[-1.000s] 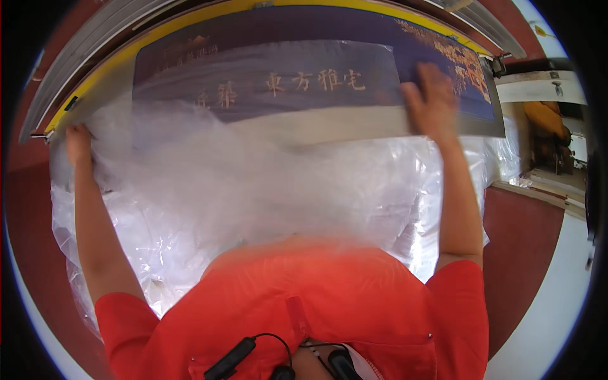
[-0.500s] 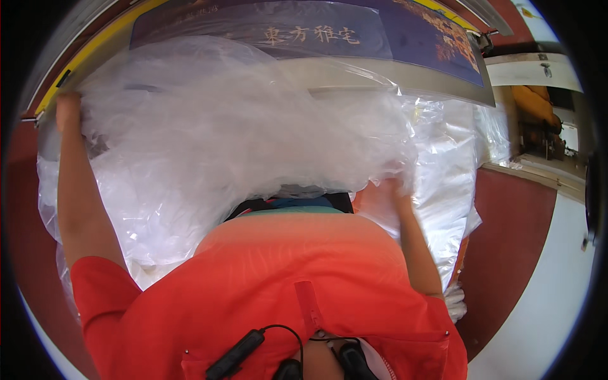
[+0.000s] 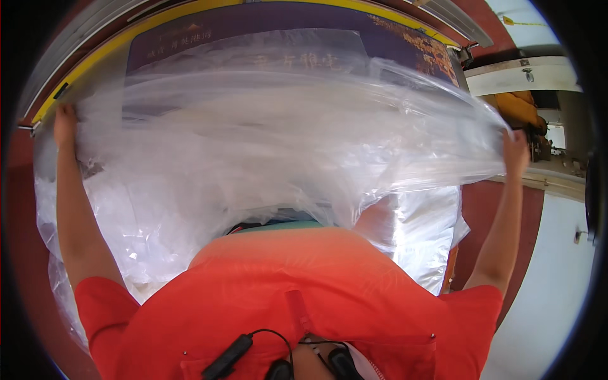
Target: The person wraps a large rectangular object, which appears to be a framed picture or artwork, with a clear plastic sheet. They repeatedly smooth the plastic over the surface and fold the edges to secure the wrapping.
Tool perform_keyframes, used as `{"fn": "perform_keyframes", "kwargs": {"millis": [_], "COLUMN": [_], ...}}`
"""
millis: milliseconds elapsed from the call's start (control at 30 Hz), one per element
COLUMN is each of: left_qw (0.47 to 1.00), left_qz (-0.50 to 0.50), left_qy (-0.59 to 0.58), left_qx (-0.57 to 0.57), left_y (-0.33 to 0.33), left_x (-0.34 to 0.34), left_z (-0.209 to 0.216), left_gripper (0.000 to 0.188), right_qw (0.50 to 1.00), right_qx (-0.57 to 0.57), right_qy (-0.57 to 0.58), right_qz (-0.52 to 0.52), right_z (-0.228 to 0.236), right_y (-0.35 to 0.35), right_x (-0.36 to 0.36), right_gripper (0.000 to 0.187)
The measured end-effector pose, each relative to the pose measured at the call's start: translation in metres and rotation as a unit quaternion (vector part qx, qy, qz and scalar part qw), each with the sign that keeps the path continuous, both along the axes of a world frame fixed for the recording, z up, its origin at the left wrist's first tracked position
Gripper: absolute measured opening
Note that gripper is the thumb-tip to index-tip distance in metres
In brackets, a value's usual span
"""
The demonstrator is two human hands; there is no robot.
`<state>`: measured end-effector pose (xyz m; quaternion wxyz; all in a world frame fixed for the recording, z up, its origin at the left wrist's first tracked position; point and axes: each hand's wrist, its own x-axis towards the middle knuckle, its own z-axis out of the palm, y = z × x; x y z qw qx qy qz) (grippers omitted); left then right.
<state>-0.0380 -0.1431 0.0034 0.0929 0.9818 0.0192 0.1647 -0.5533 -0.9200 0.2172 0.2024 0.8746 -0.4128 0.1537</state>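
Observation:
A large sheet of clear plastic film point(image 3: 285, 120) is stretched across the work surface in front of me, rumpled and partly see-through. My right hand point(image 3: 516, 151) is closed on its right edge, out beyond the surface's side. At the far left, my left hand point(image 3: 65, 125) grips the film's other end, close to the yellow strip point(image 3: 88, 71). Beneath the film lies a dark blue printed panel point(image 3: 405, 54) with pale lettering and a floral pattern. More shiny plastic point(image 3: 427, 228) hangs down at the near right.
A metal rail point(image 3: 411, 12) runs along the back edge. To the right, a white ledge point(image 3: 525, 75) with a small latch stands above an opening holding a yellow machine part point(image 3: 516, 109). The floor point(image 3: 491, 209) is dark red beside a pale section point(image 3: 551, 272).
My right hand has swung from near my body outward to the far right, drawing the film taut across. The left hand has stayed almost in place at the left edge.

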Motion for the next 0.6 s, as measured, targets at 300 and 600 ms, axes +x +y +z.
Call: {"fn": "perform_keyframes", "kwargs": {"millis": [300,600], "left_qw": [0.999,0.980], "left_qz": [-0.034,-0.177], "left_qy": [-0.004,-0.054], "left_qx": [-0.017,-0.066], "left_y": [0.000,0.011], "left_x": [-0.008,-0.073], "left_z": [0.000,0.013], "left_gripper": [0.032,0.017], "right_qw": [0.938,0.880], "right_qx": [0.057,0.166], "right_qy": [0.312,0.040], "right_qz": [0.140,0.443], "right_z": [-0.061,-0.118], "right_y": [0.107,0.174], "right_x": [0.148,0.117], "right_gripper": [0.037,0.050]}}
